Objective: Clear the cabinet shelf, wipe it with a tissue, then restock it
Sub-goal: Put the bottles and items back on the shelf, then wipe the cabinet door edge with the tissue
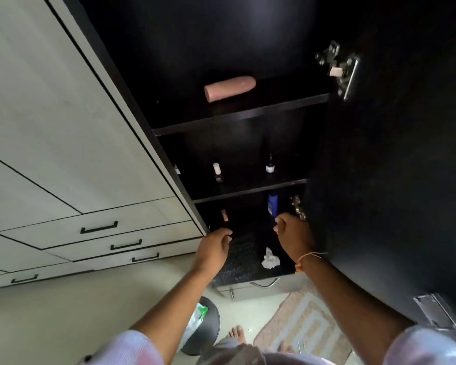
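So the right hand (291, 233) has its fingers round the blue bottle (272, 204). The left hand (216, 243) is curled, can't tell on what. I'd stand it upright, well back.

Black cabinet (237, 114), pink tube (230, 88), blue bottle (272, 204), white tissue (270, 261)

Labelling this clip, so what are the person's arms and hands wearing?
The left sleeve and right sleeve are short, pale, faintly pink-striped; forearms bare. A thin orange-yellow thread band circles the right wrist. The left hand and right hand are ungloved.
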A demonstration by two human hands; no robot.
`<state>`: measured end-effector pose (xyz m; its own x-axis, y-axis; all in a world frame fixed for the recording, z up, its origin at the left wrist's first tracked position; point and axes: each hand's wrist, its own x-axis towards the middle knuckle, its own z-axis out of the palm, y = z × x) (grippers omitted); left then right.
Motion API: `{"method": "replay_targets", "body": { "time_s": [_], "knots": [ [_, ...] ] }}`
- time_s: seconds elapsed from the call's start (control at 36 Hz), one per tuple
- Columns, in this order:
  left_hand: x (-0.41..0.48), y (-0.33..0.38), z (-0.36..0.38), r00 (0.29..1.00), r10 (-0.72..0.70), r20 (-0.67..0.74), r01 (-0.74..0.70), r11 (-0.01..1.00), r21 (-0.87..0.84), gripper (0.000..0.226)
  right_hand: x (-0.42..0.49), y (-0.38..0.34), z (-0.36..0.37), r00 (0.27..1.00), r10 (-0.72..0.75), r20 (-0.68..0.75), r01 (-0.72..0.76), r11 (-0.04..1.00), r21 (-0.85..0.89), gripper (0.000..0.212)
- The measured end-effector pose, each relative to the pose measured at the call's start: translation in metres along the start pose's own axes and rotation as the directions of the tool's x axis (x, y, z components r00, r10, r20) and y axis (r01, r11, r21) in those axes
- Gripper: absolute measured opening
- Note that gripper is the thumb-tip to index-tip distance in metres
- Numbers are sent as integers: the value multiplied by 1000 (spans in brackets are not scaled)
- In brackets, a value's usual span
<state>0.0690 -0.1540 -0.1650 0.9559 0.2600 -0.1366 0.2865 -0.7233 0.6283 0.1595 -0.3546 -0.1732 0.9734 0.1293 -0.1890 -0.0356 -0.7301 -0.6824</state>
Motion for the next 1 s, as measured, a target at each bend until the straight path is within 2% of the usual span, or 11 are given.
{"method": "replay_targets", "body": {
  "time_s": [0.11, 0.25, 0.33, 0.47, 0.61, 0.69, 0.81, 0.89, 1.0],
  "knots": [
    [-7, -35, 26, 987, -127, 98, 124, 992, 35, 35, -9, 29, 34, 991, -4, 131, 30, 979, -202, 19],
    [-12, -69, 49, 951, -239, 197, 217, 968, 128, 54, -18, 52, 68, 966, -37, 257, 116, 946, -302, 23],
    [-9, -85, 59, 932, -282, 229, 241, 952, 191, 59, -18, 63, 82, 952, 12, 305, 101, 930, -354, 32],
    [4, -111, 81, 926, -278, 256, 219, 947, 235, 64, -12, 83, 106, 950, 64, 305, 51, 934, -354, 44],
    [11, -130, 95, 960, -240, 143, 213, 960, 182, 70, -1, 93, 129, 963, 21, 267, 94, 907, -411, 53],
    [12, -139, 99, 960, -241, 141, 220, 964, 147, 77, 4, 96, 143, 962, 52, 268, 48, 934, -355, 44],
    [11, -151, 100, 956, -227, 189, 195, 966, 170, 70, 8, 106, 164, 967, 110, 228, -29, 942, -333, 24],
    [13, -157, 98, 954, -207, 216, 167, 968, 187, 69, 10, 106, 174, 981, 136, 140, -98, 965, -245, 28],
    [18, -167, 97, 963, -185, 198, 140, 965, 224, 65, 7, 92, 190, 975, 63, 213, 7, 950, -311, 32]
  ]
}}
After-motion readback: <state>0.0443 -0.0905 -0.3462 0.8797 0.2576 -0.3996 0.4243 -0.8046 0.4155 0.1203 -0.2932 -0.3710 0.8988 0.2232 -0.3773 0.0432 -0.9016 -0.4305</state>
